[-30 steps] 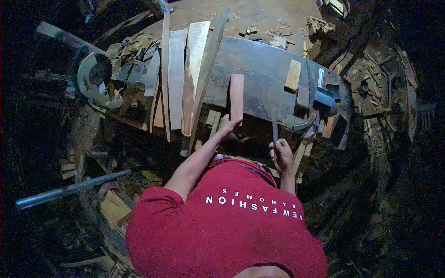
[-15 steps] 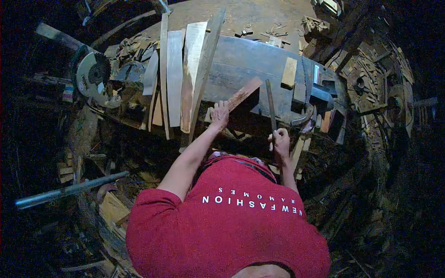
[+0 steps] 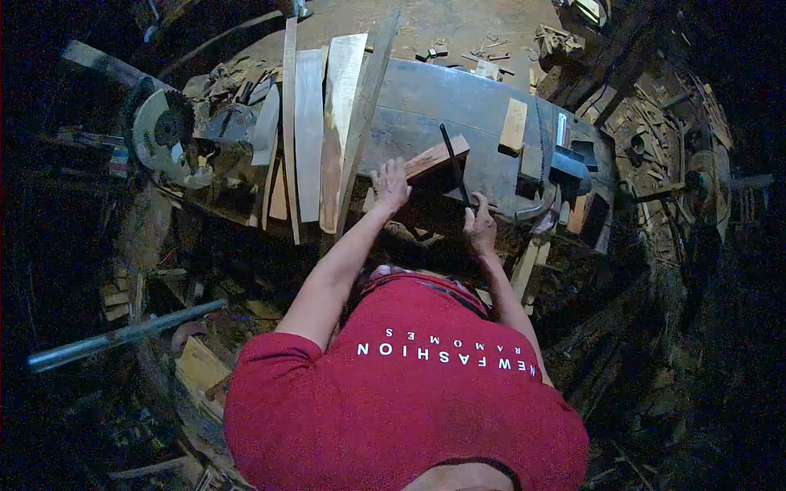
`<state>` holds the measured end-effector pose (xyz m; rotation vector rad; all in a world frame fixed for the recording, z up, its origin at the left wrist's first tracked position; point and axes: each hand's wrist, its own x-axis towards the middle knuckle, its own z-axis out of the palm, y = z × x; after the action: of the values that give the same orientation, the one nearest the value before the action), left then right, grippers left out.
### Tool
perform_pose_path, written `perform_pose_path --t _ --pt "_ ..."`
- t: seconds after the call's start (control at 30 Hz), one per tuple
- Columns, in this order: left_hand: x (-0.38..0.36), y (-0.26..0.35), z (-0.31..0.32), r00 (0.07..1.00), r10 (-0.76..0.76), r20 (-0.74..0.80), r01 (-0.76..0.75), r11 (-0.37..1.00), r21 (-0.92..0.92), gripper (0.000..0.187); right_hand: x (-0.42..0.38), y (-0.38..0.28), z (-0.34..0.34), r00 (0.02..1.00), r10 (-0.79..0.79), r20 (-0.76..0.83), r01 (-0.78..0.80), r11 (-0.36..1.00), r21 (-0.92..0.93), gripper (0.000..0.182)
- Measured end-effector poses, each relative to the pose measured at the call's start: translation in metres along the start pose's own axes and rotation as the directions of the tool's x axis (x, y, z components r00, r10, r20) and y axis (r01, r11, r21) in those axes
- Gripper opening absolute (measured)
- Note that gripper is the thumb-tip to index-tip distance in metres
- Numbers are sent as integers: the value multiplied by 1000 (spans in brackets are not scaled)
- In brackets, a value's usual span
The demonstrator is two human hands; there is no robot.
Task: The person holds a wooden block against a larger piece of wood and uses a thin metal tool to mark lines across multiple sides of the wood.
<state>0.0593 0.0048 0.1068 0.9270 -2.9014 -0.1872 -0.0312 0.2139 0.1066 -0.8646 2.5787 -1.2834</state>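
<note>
A reddish-brown wood block (image 3: 436, 158) lies slantwise on the worktable, its far end pointing up and right. At its near left end is my left hand (image 3: 391, 186), fingers stretched out and slightly blurred. My right hand (image 3: 481, 225) is closed around the near end of a long, thin dark bar (image 3: 451, 159). The bar crosses over the block near its right end and tilts up to the left. Whether it is a file or a plain rod, I cannot tell.
Long boards (image 3: 309, 135) lean across the table left of my left hand. Beyond them is a circular saw (image 3: 160, 135). A pale wood block (image 3: 512, 127) and a blue-grey metal tool (image 3: 569, 166) lie to the right. A metal pipe (image 3: 127, 335) sticks out at lower left.
My right hand has moved up and left, bringing the dark bar from beside the block to across it. My left hand's fingers have straightened, and the block's right end has shifted slightly.
</note>
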Motion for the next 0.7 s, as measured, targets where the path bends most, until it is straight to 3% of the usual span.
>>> perform_pose_path --t 0.07,0.13,0.2,0.23,0.27,0.3,0.33,0.43,0.5,0.63,0.7 --pt "14 8 9 999 10 -50 -11 1000 -22 69 1 7 4 997 -37 75 52 975 -218 38" --pt "29 18 13 995 18 -102 -23 999 -48 79 -3 19 7 989 -79 127 108 964 -241 39" --pt "44 25 17 997 74 23 -70 989 -130 64 0 20 6 976 -126 176 169 951 -260 39" --pt "52 28 19 997 73 21 -69 989 -133 64 3 16 3 969 -36 243 89 974 -210 37" --pt "59 31 22 990 42 133 -14 978 -207 54 5 11 0 948 53 314 0 986 -166 36" --pt "64 35 23 969 22 246 48 961 -274 44 5 13 5 969 35 244 38 956 -291 31" --pt "67 38 24 968 23 249 49 960 -276 44 6 16 7 969 39 245 36 955 -294 31" --pt "75 39 38 967 -2 255 61 972 -226 31 15 17 13 988 -74 133 115 936 -333 28" --pt "70 40 53 995 91 -46 -93 995 -42 24 18 17 12 966 -29 258 139 896 -421 36" --pt "72 49 42 997 69 40 -70 997 20 23 18 20 18 948 -180 261 276 875 -399 44" --pt "74 54 37 991 -21 136 13 998 62 21 14 17 19 922 -315 225 386 784 -486 53"
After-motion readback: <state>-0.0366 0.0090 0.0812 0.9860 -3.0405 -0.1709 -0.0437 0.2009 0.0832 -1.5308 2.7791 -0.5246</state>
